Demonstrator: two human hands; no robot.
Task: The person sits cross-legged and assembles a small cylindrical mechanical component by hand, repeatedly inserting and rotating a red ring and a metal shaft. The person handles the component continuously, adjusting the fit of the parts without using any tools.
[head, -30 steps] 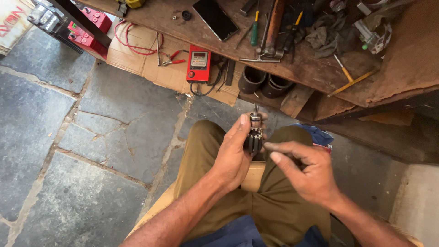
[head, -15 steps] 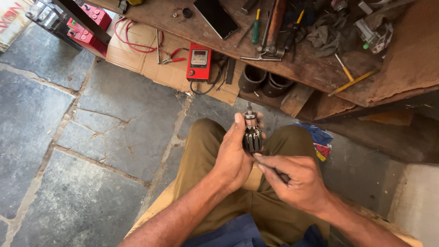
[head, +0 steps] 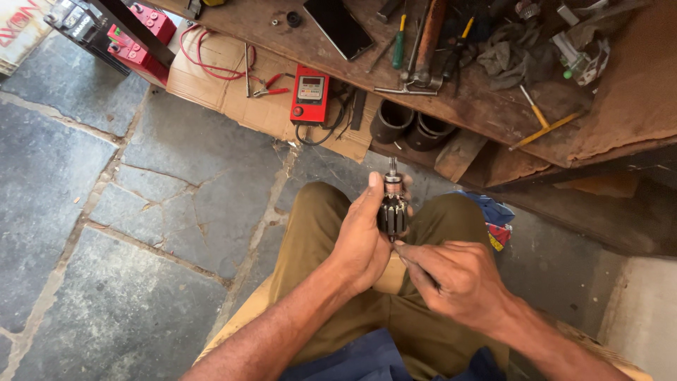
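Stone floor below; left hand (head: pixel 363 236) grips a motor rotor (head: pixel 392 207) upright, right hand (head: pixel 458 275) pinching a thin tool against it, which might slip and scratch the windings.

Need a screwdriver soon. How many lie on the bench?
2 clearly: a green-handled screwdriver beside the hammer, and a yellow-handled screwdriver just right of it. Clutter may hide more.

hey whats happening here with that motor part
A seated person holds a small motor armature upright in the left hand, shaft pointing up, over their lap. The right hand pinches a thin dark tool with its tip at the armature's lower end. A cluttered wooden workbench and a red meter lie ahead.
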